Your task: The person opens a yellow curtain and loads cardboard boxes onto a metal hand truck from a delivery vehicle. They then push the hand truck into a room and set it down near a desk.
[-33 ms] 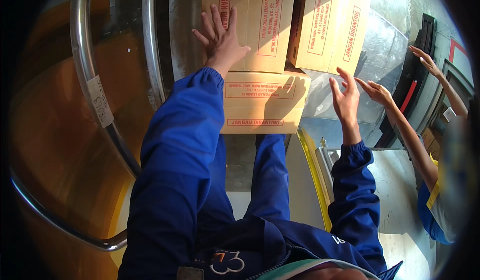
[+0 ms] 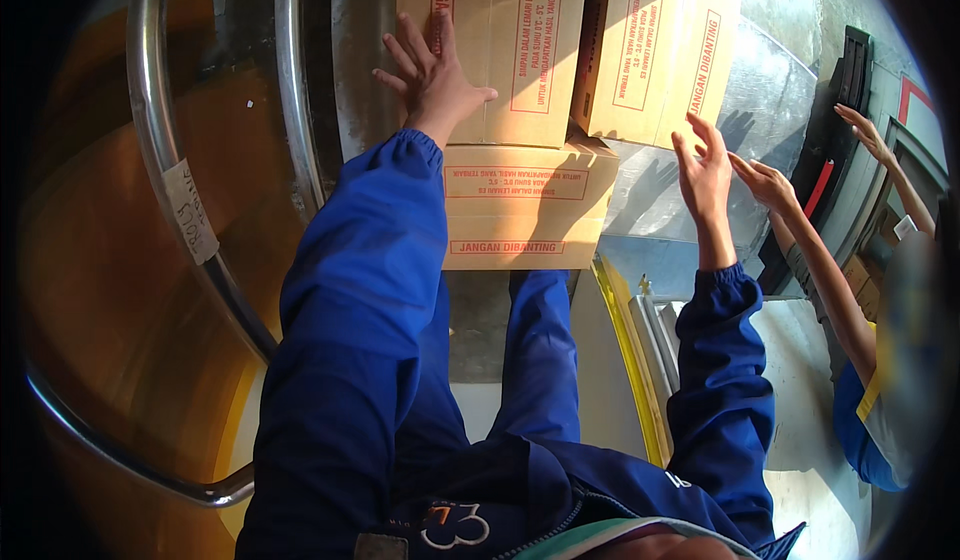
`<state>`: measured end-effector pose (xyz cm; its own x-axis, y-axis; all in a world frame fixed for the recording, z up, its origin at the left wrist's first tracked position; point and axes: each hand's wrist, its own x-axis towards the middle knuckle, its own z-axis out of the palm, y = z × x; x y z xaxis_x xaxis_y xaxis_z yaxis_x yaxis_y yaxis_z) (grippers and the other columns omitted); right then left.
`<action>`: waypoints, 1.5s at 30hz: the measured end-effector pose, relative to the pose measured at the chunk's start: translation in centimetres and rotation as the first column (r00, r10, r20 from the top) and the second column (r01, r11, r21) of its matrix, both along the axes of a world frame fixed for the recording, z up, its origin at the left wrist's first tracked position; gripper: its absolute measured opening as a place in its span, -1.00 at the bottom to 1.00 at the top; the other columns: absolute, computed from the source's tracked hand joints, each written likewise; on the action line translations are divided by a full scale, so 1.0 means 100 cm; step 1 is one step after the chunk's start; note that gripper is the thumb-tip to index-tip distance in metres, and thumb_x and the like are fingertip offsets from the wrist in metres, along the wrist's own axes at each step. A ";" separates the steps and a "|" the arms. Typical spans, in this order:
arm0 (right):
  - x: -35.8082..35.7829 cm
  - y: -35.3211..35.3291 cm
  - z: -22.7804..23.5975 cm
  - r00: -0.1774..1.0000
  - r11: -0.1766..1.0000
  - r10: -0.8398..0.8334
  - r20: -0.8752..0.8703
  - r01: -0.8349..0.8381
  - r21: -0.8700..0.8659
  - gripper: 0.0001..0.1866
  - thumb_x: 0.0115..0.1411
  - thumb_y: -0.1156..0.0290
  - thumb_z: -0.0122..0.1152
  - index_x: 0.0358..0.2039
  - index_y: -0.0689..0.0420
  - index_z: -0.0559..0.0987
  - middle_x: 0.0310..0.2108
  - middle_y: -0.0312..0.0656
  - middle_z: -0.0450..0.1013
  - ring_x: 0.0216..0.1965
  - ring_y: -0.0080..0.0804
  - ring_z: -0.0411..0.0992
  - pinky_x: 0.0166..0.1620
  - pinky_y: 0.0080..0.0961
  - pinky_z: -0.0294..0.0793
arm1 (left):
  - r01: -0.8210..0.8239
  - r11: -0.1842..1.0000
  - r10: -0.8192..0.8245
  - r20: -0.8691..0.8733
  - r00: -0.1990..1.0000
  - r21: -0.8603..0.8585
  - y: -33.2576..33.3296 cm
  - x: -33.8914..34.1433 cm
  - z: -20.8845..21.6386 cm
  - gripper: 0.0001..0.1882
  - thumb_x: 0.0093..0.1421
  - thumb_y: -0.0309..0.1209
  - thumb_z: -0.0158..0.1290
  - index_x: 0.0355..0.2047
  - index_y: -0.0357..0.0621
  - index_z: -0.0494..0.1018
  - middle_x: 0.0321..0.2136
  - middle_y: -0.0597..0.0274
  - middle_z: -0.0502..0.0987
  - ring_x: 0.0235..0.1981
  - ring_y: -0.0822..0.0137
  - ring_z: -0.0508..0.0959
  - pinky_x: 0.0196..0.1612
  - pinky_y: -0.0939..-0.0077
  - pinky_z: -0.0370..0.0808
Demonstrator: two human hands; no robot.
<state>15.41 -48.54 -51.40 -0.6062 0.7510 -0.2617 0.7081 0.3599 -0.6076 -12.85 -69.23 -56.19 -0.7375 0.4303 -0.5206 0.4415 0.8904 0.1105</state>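
Note:
My left hand [image 2: 432,72] lies spread on the top of a brown cardboard carton [image 2: 505,55] with red printed panels. Just in front of that box, nearer to me, is another carton [image 2: 520,210], with shadow across its right part. A third carton [image 2: 655,50] stands to the right, slightly angled. My right hand [image 2: 706,175] is raised below that box's near right corner, fingers extended and holding nothing; whether a fingertip touches the cardboard I cannot tell. Close beside it is a co-worker's hand [image 2: 768,184], reaching in from the right.
A shiny metal rail [image 2: 290,80] and a thicker, labelled tube [image 2: 155,90] curve along the left. Grey metal flooring [image 2: 760,80] lies under the boxes. A yellow edge strip [image 2: 632,360] runs near my right forearm. Another person's hand [image 2: 868,135] shows at the far right.
My right hand has shifted a little right and farther away, toward the right carton. My left hand stays on its box. The far-right person's hand has moved slightly right.

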 end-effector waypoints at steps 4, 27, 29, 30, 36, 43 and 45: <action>-0.036 0.130 -0.058 0.963 0.996 -0.090 0.253 0.086 0.026 -0.26 0.11 0.07 0.31 0.12 0.39 0.38 0.04 0.28 0.40 0.12 -0.03 0.38 0.11 -0.24 0.36 | -0.098 0.995 0.103 0.265 0.959 -0.032 0.000 -0.017 -0.013 0.53 -0.33 -0.05 0.48 0.40 0.22 -0.49 0.33 -0.21 -0.70 0.36 -0.35 -0.33 0.27 -0.27 -0.02; -0.130 0.235 -0.124 0.912 0.994 0.079 0.402 -0.044 -0.096 -0.04 -0.07 -0.45 0.17 0.17 0.01 0.37 0.06 -0.01 0.40 0.02 -0.09 0.47 0.04 -0.30 0.42 | -0.085 0.991 0.111 0.296 0.949 -0.099 0.007 -0.032 -0.018 0.56 -0.40 -0.10 0.51 0.40 0.23 -0.46 0.33 -0.28 -0.66 0.33 -0.37 -0.24 0.18 -0.22 0.14; -0.127 0.236 -0.128 0.872 0.978 0.203 0.445 -0.203 -0.049 -0.01 -0.03 -0.48 0.07 0.24 0.01 0.32 0.16 0.03 0.33 0.07 0.04 0.43 0.07 -0.26 0.40 | -0.076 0.990 0.109 0.295 0.949 -0.121 0.009 -0.033 -0.016 0.56 -0.39 -0.10 0.51 0.40 0.23 -0.47 0.33 -0.28 -0.68 0.34 -0.36 -0.23 0.19 -0.20 0.15; -0.124 0.239 -0.130 0.817 0.944 0.300 0.492 -0.330 -0.027 0.02 -0.02 -0.49 0.04 0.26 0.03 0.29 0.18 0.04 0.30 0.09 0.08 0.41 0.08 -0.25 0.39 | -0.070 0.988 0.108 0.299 0.948 -0.138 0.009 -0.034 -0.016 0.57 -0.38 -0.09 0.51 0.40 0.22 -0.49 0.32 -0.28 -0.69 0.34 -0.35 -0.22 0.19 -0.19 0.16; -0.062 0.196 -0.151 0.982 0.994 -0.105 0.156 0.111 -0.026 -0.08 0.21 -0.26 0.02 0.34 0.16 0.09 0.26 0.05 0.21 0.18 -0.03 0.32 0.21 -0.26 0.26 | -0.066 0.993 0.092 0.278 0.956 -0.101 0.005 -0.032 -0.018 0.55 -0.39 -0.10 0.51 0.40 0.21 -0.45 0.33 -0.28 -0.65 0.33 -0.35 -0.18 0.17 -0.16 0.17; -0.013 0.112 -0.138 0.737 0.643 -0.630 0.244 0.671 -0.368 -0.24 0.23 -0.21 0.06 0.20 0.17 0.38 0.14 -0.05 0.36 0.12 -0.23 0.36 0.18 -0.36 0.29 | -0.087 0.994 0.099 0.226 0.969 -0.063 0.003 -0.024 -0.026 0.56 -0.39 -0.09 0.51 0.40 0.23 -0.47 0.34 -0.31 -0.63 0.32 -0.33 -0.18 0.19 -0.14 0.11; -0.015 0.111 -0.135 0.833 0.745 -0.526 0.172 0.549 -0.378 -0.25 0.25 -0.22 0.03 0.14 0.22 0.40 0.04 -0.05 0.40 0.01 -0.29 0.37 0.11 -0.41 0.30 | -0.072 0.993 0.093 0.240 0.966 -0.093 0.005 -0.023 -0.024 0.59 -0.41 -0.07 0.51 0.40 0.21 -0.50 0.33 -0.31 -0.66 0.33 -0.32 -0.19 0.21 -0.14 0.09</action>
